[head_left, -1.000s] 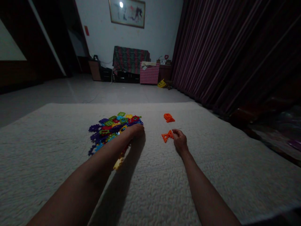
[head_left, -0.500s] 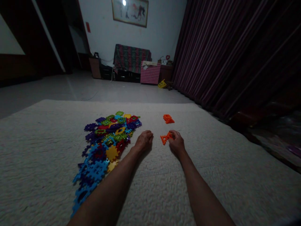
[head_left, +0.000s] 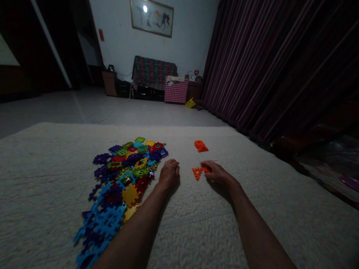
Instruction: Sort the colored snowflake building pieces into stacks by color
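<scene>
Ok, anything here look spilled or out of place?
Nothing damaged. The colourful interlocking tiles sprawl in a heap beside the left hand; the orange triangle at the right hand and a farther orange cluster lie apart.

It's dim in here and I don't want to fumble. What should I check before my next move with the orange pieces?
1. Right hand touches near orange piece: ok.
2. Grip closed around it: cannot tell.
3. Left hand holds nothing: cannot tell, fingers curled.
4. Far orange cluster lies apart, uncovered: ok.
5. Mixed pile lies apart from both orange lots: ok.
6. Light good enough for small detail: not ok, dim.
</scene>
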Demonstrator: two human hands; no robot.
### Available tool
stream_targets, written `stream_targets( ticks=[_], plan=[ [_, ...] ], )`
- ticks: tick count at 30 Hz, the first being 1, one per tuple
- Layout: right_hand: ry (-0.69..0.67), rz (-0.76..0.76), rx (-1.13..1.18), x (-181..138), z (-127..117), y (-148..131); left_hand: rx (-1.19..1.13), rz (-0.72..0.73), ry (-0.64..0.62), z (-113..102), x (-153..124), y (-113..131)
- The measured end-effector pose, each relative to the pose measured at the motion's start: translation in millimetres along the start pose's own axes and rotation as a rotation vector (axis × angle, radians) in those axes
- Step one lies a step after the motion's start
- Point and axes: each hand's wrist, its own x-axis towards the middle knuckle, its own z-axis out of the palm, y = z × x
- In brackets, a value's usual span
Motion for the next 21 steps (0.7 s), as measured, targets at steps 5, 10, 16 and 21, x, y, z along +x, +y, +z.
stream_targets(
  ticks=[5,10,16,21],
  plan=[
    [-0.117,0.083,0.132,-5,-13,0,0.013,-0.054,0.071,2,5,-10],
    [-0.254,0.082,0.034,-8,-25,-20,-0.006,-0.034,0.084,5,6,-12],
    [-0.227,0.096,-0.171,-9,-20,-41,-0.007,-0.032,0.081,4,5,-11],
    [-0.179,0.249,-0.261,-16,-16,-54,-0.003,-0.040,0.091,3,4,-9]
  ],
)
